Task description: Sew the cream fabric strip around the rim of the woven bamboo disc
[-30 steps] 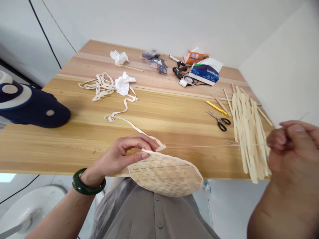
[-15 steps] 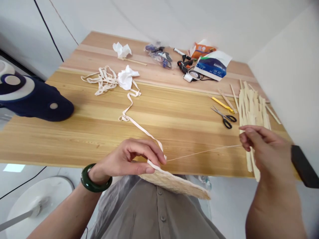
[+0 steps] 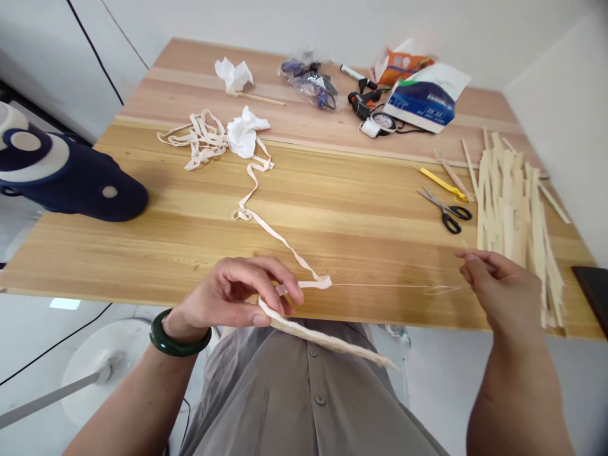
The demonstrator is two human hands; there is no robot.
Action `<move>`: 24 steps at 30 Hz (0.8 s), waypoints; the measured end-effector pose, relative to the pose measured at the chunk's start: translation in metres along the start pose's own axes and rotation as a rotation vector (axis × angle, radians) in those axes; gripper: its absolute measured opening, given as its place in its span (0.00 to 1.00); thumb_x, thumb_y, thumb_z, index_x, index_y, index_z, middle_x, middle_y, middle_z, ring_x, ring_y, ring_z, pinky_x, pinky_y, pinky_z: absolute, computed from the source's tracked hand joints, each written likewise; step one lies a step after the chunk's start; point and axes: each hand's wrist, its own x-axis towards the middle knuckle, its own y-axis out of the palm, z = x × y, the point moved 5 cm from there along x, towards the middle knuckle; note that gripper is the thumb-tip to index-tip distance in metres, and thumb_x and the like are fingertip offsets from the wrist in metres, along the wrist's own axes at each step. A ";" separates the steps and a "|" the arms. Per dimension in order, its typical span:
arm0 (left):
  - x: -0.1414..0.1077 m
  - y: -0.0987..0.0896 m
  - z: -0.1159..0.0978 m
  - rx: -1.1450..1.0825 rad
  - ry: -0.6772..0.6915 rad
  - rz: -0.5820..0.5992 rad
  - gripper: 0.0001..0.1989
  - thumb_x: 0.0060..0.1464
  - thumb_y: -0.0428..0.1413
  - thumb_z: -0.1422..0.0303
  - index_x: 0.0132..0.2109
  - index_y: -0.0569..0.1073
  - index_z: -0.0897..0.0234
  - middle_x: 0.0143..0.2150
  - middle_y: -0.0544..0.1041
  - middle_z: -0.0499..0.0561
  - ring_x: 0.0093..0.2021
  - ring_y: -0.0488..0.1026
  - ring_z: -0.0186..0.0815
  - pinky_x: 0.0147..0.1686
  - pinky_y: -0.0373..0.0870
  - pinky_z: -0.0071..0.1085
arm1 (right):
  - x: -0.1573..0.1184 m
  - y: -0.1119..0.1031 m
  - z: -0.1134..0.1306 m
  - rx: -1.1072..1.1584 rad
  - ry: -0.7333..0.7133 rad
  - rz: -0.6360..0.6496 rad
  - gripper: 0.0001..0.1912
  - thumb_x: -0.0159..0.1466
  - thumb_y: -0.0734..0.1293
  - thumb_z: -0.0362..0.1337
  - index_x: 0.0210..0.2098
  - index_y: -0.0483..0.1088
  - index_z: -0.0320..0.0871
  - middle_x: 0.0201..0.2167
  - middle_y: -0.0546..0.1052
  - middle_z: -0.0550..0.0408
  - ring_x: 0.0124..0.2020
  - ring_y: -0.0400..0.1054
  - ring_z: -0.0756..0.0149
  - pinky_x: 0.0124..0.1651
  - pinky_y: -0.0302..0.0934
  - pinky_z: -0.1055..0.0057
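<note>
The left hand (image 3: pixel 232 294), a dark green bangle (image 3: pixel 180 342) on its wrist, clenches the rim of a woven bamboo disc (image 3: pixel 323 335), with the fingers curled over and the thumb along the near edge. The disc hangs just past the near edge of the wooden table (image 3: pixel 361 228), above a grey buttoned shirt (image 3: pixel 313 399). Seen almost edge-on, it is a thin, rough, pale sliver, its long axis pointing from the hand toward four o'clock. A flat cream ribbon (image 3: pixel 275 235) snakes from a tangled pile (image 3: pixel 199 142) at about eleven o'clock to the pinched rim. A fine, taut thread (image 3: pixel 394 285) runs from there toward three o'clock and reaches the right hand's fingertips (image 3: pixel 468 256), which are drawn together; whether they grip it, I cannot tell. Beside that hand, at about two o'clock, lies a heap of flat bamboo strips (image 3: pixel 513 215), with black-handled scissors (image 3: pixel 446 212) just beyond them. Crumpled white tissue (image 3: pixel 242 133) sits near the ribbon pile.
</note>
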 end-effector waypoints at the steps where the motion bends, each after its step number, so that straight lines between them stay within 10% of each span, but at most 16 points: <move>1: -0.001 0.000 0.001 -0.022 -0.005 -0.003 0.10 0.51 0.63 0.77 0.41 0.83 0.64 0.44 0.79 0.62 0.39 0.80 0.43 0.39 0.79 0.34 | 0.000 -0.001 -0.004 -0.023 0.044 -0.021 0.11 0.58 0.67 0.37 0.37 0.79 0.41 0.19 0.69 0.57 0.20 0.59 0.70 0.25 0.52 0.69; 11: 0.001 0.005 0.002 -0.069 -0.013 0.018 0.13 0.50 0.63 0.79 0.43 0.83 0.63 0.42 0.81 0.61 0.36 0.81 0.44 0.36 0.80 0.33 | -0.004 0.007 0.001 0.025 0.121 0.058 0.09 0.59 0.68 0.35 0.37 0.77 0.41 0.21 0.68 0.57 0.22 0.57 0.70 0.29 0.50 0.68; 15: 0.005 0.008 0.001 -0.069 -0.012 0.048 0.15 0.49 0.63 0.81 0.43 0.83 0.62 0.42 0.81 0.60 0.37 0.81 0.43 0.37 0.80 0.32 | -0.038 0.050 0.028 0.423 0.119 0.593 0.16 0.59 0.69 0.48 0.36 0.75 0.42 0.18 0.61 0.61 0.20 0.52 0.72 0.24 0.44 0.72; 20: 0.005 0.011 0.000 -0.033 -0.008 0.092 0.16 0.48 0.64 0.82 0.44 0.83 0.63 0.42 0.82 0.60 0.40 0.81 0.42 0.40 0.79 0.32 | -0.111 0.094 0.081 0.291 -0.049 1.357 0.15 0.65 0.64 0.47 0.37 0.74 0.41 0.21 0.66 0.59 0.22 0.56 0.73 0.24 0.49 0.75; 24: 0.006 0.019 -0.005 0.011 -0.020 0.129 0.15 0.47 0.64 0.82 0.43 0.83 0.64 0.43 0.82 0.61 0.40 0.81 0.42 0.42 0.78 0.31 | -0.153 0.123 0.117 0.308 -0.159 1.554 0.11 0.65 0.62 0.39 0.32 0.73 0.41 0.19 0.68 0.61 0.21 0.58 0.73 0.25 0.51 0.75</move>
